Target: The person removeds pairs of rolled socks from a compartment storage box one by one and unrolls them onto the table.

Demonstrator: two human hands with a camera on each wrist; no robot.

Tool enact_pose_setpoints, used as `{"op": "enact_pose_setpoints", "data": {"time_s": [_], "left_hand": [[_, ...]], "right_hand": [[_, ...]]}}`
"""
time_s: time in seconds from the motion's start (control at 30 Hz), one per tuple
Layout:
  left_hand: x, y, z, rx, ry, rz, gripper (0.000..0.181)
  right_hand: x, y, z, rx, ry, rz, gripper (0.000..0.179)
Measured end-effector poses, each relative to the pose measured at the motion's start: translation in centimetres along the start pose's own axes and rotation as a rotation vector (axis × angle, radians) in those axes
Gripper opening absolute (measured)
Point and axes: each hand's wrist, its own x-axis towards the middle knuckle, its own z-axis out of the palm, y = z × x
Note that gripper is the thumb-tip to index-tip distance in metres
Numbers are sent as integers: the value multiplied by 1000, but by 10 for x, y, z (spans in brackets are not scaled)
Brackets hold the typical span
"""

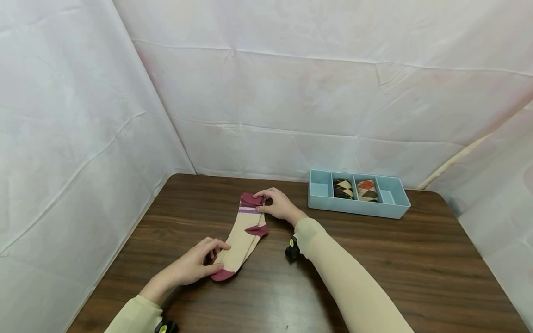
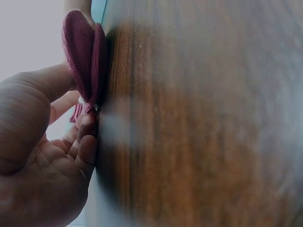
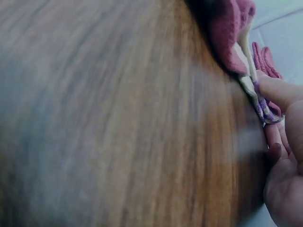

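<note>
- A flat pair of cream knitted socks with burgundy toes and cuffs (image 1: 236, 240) is lying left of the light-blue rectangular plastic tray (image 1: 354, 206), on the brown wood-grain table (image 1: 416, 259).
- The right hand (image 1: 281, 204), nearer the tray, is gripping the cuff end.
- The left hand (image 1: 193, 263), farther from the tray, is gripping the toe end.
- Two argyle-patterned fabric bundles (image 1: 367, 190) are occupying the tray's middle compartments.

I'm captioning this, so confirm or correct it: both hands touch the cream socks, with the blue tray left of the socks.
Wrong side: the tray is right of the socks, as the head view shows. The rest stands.
</note>
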Motion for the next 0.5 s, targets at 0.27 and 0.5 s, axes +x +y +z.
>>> {"op": "enact_pose_setpoints", "data": {"time_s": [0.27, 0.5], "left_hand": [[-1, 0, 2, 5, -3, -20, 38], [-1, 1, 1, 34, -17, -24, 39]], "right_hand": [[-2, -2, 0, 64, 16, 5, 38], [-4, -3, -3, 230, 76, 123, 35]]}}
